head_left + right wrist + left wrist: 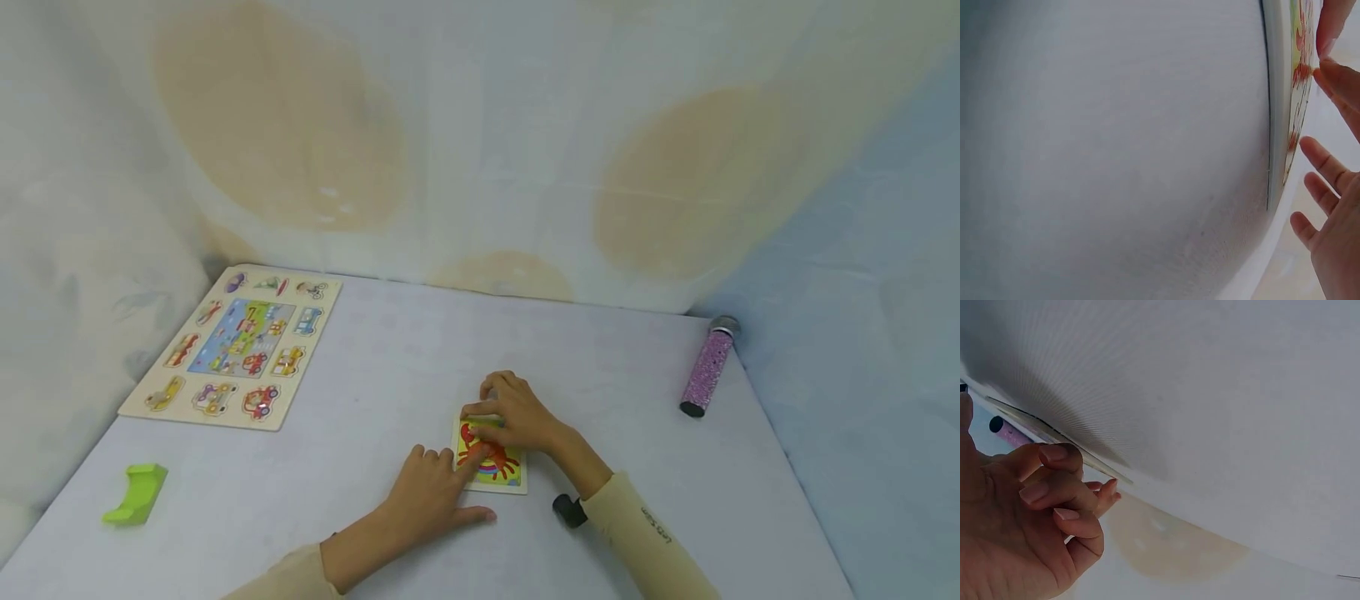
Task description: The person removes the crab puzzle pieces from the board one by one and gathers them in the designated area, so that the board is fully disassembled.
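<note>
A small crab puzzle with a yellow picture and pale frame lies flat on the white table. My left hand reaches in from its lower left, its extended index fingertip touching the red crab. Its thumb sticks out to the side; in the left wrist view the other fingers are loosely bent. My right hand arches over the puzzle's top edge, thumb and fingers spread on or just above it. In the right wrist view the puzzle appears edge-on beside the fingertips. Both hands hide part of the picture.
A large wooden vehicle puzzle board lies at the back left. Nearer on that side sits a green curved block. A pink glittery microphone lies at the right edge. Beside my right sleeve is a small black object. Fabric walls enclose the table.
</note>
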The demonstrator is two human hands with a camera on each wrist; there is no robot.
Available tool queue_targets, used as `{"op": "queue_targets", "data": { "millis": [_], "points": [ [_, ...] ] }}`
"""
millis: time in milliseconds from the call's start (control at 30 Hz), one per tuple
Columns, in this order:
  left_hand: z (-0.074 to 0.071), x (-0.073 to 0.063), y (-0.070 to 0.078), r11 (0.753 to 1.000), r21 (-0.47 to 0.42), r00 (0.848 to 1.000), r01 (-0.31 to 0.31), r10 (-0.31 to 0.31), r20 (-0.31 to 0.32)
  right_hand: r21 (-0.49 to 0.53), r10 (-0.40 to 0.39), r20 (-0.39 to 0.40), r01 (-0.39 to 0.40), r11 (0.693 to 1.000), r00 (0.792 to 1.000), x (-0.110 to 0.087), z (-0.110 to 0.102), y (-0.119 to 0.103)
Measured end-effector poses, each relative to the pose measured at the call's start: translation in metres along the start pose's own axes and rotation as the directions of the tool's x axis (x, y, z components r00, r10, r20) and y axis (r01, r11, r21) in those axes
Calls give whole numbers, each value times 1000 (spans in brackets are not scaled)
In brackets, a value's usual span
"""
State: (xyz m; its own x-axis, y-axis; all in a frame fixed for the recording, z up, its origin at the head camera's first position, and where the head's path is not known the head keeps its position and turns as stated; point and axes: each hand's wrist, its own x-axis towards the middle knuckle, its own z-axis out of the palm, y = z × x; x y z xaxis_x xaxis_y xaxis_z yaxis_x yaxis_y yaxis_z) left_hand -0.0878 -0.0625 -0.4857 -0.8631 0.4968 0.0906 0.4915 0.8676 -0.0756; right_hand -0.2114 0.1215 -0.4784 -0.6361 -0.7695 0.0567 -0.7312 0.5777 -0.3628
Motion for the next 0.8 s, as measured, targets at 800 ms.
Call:
{"op": "queue_targets", "data": {
  "millis": [800],
  "points": [
    [3, 3, -10, 993, -109, 997, 37, -30, 67, -114, -120, -47, 114, 987, 992, 21, -4, -3]
  ]
}}
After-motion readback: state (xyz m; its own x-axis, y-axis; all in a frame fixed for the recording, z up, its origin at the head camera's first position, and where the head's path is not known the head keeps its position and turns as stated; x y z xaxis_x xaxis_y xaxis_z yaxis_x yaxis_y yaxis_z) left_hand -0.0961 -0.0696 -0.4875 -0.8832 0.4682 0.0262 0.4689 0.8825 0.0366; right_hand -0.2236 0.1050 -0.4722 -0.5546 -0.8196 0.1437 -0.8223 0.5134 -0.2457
